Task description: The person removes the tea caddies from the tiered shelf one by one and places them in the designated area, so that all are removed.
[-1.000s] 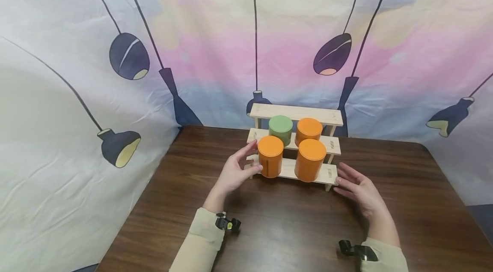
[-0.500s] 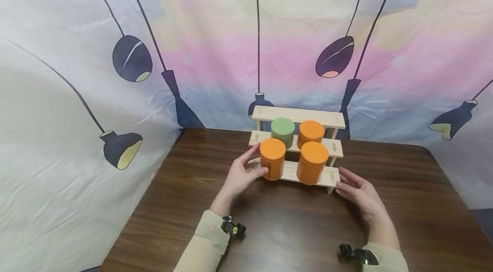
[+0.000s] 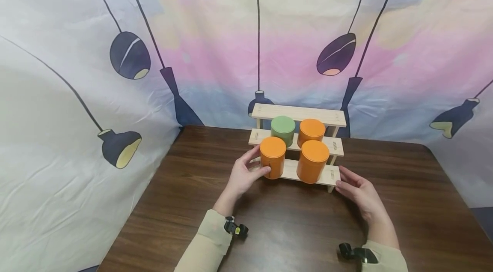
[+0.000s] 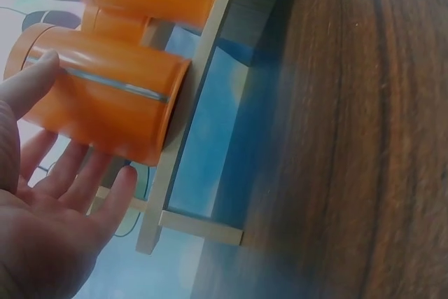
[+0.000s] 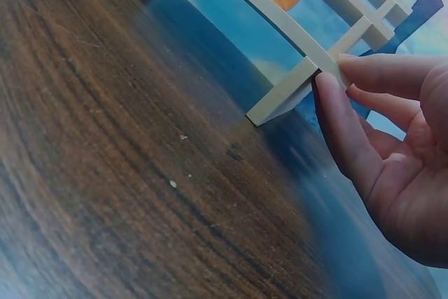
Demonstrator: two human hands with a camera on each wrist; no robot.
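- The left hand (image 3: pixel 244 175) is partly open, thumb on one side and fingers on the other, holding the front-left orange canister (image 3: pixel 272 156).
- In the left wrist view, its thumb lies against the canister's side near the lid, close to a pale strip (image 4: pixel 115 83) running along the body; the fingers spread along the opposite side.
- That canister stands upright at the left part of the lowest board of a three-tier wooden rack (image 3: pixel 298 114), its base against the board.
- The right hand (image 3: pixel 362 192) pinches the right end of the same lowest board between thumb and forefinger, the other fingers bent loosely behind.
- The front-right orange canister (image 3: pixel 312 167) stands on the lowest board too, with a gap between it and the held one.
- On the middle board stand a green canister (image 3: pixel 283 130) and, just to its right, a rear orange canister (image 3: pixel 311 128), partly hidden by the one in front.
- The rack rests on a dark wood-grain table (image 3: pixel 300 229), near the far edge.
- Both arms wear pale sleeves (image 3: pixel 209 235) and black wrist devices (image 3: pixel 236 228).
- Behind the table hangs a pastel cloth (image 3: pixel 215 28) printed with dark lamps (image 3: pixel 130 55).
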